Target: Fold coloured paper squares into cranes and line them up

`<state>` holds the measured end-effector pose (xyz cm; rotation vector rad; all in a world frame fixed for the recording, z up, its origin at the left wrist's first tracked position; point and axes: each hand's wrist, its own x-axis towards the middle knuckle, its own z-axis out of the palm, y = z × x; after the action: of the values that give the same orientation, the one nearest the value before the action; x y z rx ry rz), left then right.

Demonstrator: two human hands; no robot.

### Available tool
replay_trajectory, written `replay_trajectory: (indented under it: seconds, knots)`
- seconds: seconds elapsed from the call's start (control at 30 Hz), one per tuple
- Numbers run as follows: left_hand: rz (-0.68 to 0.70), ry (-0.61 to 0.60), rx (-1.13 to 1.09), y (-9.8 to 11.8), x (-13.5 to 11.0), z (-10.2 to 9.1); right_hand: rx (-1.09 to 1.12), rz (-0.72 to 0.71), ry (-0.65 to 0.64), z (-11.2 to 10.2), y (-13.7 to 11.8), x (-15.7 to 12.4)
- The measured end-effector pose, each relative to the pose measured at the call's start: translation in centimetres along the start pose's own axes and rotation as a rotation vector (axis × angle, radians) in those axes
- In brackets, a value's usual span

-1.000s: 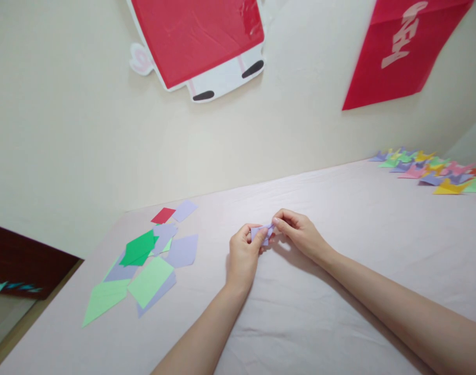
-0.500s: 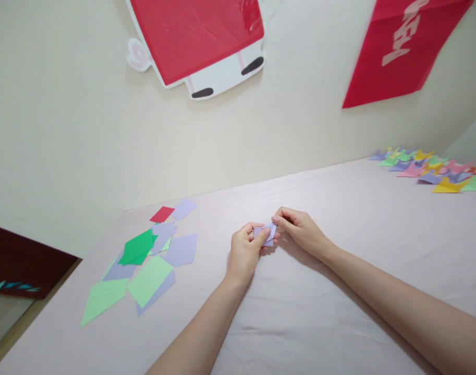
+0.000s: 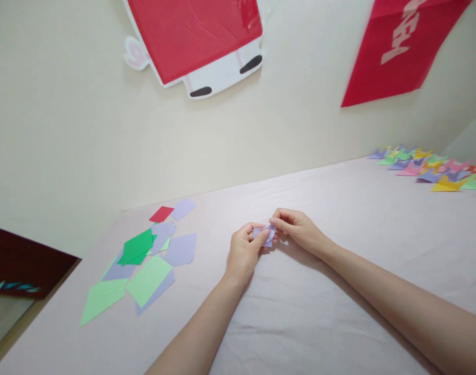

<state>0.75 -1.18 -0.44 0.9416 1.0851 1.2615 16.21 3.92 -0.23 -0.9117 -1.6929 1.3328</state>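
Note:
A small folded lilac paper piece [image 3: 266, 232] is held between both my hands, just above the pale pink table cover [image 3: 339, 271] near its middle. My left hand [image 3: 245, 252] pinches the paper's left side with thumb and fingers closed. Touching its right end, my right hand [image 3: 298, 228] pinches it with its fingertips. Most of the paper is hidden by my fingers.
Loose paper sheets [image 3: 144, 260] in green, lilac and red lie scattered at the left of the table. Several folded paper figures [image 3: 433, 169] in many colours sit at the far right by the wall. Two red posters [image 3: 198, 36] hang on the cream wall.
My fingers have shifted slightly on the lilac paper, which now looks more pressed together. The hands stay in the same place.

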Motion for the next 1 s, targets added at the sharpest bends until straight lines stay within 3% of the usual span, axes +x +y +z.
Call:
replay_trajectory:
  seconds: [0.17,0.43,0.73,1.0]
  knots:
    - [-0.017,-0.005,-0.018,-0.03,0.07,-0.08,0.025,0.063,-0.060,-0.22,0.18,0.12]
    - [-0.037,-0.013,-0.005,0.15,0.19,0.00,-0.013,-0.017,-0.023,-0.17,0.37,0.20]
    - [-0.014,-0.070,0.051,0.23,0.52,-0.43,-0.082,-0.012,-0.032,0.04,0.06,0.02]
    - [-0.061,-0.149,0.133,0.49,0.79,-0.90,0.021,0.002,0.016,-0.44,0.24,0.18]
